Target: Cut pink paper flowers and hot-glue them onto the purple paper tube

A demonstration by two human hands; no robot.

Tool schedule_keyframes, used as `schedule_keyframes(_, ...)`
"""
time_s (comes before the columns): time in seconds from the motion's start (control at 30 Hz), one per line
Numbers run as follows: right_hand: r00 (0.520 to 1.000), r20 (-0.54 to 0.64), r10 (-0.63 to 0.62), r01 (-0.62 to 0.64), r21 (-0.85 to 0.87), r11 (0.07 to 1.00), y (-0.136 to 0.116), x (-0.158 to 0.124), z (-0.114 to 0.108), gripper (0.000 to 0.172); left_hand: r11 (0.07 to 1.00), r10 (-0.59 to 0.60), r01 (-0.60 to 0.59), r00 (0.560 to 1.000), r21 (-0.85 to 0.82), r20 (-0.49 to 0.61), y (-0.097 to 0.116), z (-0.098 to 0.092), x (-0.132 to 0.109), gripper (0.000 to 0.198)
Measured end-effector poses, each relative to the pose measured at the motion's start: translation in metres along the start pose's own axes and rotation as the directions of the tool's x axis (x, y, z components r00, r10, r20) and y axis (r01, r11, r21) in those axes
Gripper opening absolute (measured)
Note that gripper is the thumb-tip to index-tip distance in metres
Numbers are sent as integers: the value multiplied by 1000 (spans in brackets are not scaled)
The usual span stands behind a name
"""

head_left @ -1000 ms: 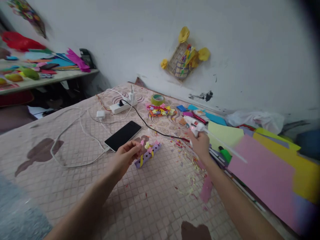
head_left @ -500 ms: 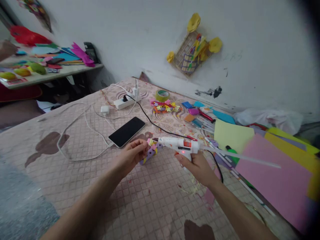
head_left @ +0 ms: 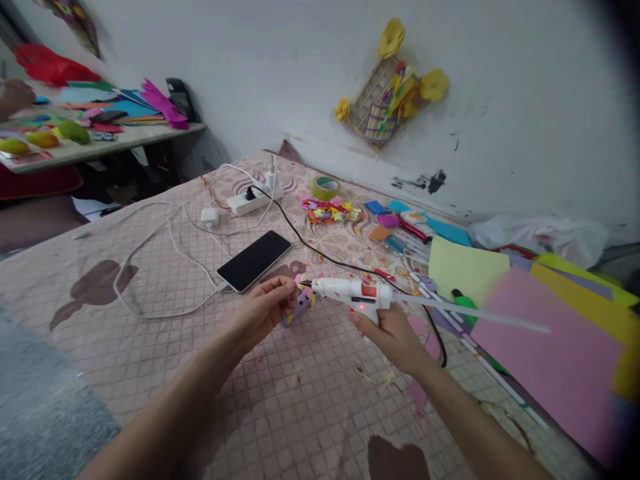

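Observation:
My right hand (head_left: 395,332) is wrapped around the grip of a white hot glue gun (head_left: 337,289), its small red light lit. A long clear glue stick (head_left: 480,315) sticks out of the gun's back end. Between the thumb and fingers of my left hand (head_left: 265,308) is a small pink piece (head_left: 300,277), right at the dark nozzle. Whether the nozzle touches it I cannot tell. Just below and behind the fingers shows a purple piece with dark dots and yellow and pink bits (head_left: 303,305); my left fingers partly hide it.
A phone (head_left: 255,261) on a white cable lies beyond my left hand, near a power strip (head_left: 256,201). The gun's black cord (head_left: 320,253) crosses the table. Small colourful cutouts (head_left: 333,211), a tape roll (head_left: 325,188) and foam sheets (head_left: 545,347) lie behind and right. Another person's hand (head_left: 15,99) is far left.
The glue gun has moved a little left in my right hand, bringing its nozzle up to the small pink piece. My left hand has stayed almost in place.

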State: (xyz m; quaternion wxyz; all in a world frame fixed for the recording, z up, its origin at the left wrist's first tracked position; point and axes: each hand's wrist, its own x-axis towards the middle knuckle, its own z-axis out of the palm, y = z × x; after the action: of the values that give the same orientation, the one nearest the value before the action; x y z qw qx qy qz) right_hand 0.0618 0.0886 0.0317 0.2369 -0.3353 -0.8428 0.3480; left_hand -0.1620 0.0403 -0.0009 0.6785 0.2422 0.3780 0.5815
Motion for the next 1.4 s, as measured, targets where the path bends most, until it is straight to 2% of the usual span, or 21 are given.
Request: schedule_keyframes(1.4,999,-45,-17,15,-51,999,-4,-1,-1,30,999,-15,15,1000,-34,7,5,6,-3,14)
